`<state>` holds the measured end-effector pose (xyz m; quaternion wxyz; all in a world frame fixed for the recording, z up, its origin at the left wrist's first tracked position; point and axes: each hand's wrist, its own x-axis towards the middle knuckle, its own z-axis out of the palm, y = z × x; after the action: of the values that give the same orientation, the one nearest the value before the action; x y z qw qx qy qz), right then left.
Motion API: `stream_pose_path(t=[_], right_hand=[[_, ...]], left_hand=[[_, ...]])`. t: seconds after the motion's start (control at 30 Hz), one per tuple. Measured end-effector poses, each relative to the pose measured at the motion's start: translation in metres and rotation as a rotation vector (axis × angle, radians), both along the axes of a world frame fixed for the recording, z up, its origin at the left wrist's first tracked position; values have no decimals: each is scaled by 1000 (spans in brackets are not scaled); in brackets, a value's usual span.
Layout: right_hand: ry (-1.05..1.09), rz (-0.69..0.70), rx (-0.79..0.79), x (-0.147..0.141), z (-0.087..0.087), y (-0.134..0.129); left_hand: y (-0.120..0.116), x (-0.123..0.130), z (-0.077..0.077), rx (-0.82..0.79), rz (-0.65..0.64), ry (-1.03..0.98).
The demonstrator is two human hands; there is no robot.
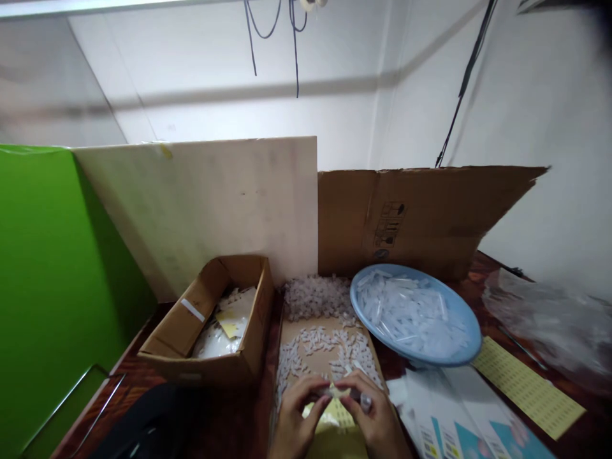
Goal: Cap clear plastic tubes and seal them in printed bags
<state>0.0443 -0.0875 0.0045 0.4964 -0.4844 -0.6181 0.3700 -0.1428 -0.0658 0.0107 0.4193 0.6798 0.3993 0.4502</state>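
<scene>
Pale wall [335,121] backs the dark surface [239,424]. At six o'clock my right hand [375,408] pinches a translucent piece [366,401] over a yellow sheet [337,421]; my left hand [301,408] — its grip I can't tell — sits beside it. White bits [356,347] lie at twelve, beyond both.

Brown cardboard [430,220]: umbrella [396,208], arrows [393,225], glass symbols [387,240] | yellow label sheets [335,440]: print illegible

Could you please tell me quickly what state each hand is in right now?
Left hand: closed in a pinch; what it holds cannot be told.
Right hand: closed on a small translucent piece.
</scene>
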Motion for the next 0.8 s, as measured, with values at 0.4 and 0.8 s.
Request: stream_pose_path(t=[0.4,0.8], right_hand=[[14,-105,-109,7,-14,7],[-101,3,-57,17,-6,8]], left_hand=[[-2,-4,-2,-28,91,-20],[-3,-4,-11,-77,119,-66]])
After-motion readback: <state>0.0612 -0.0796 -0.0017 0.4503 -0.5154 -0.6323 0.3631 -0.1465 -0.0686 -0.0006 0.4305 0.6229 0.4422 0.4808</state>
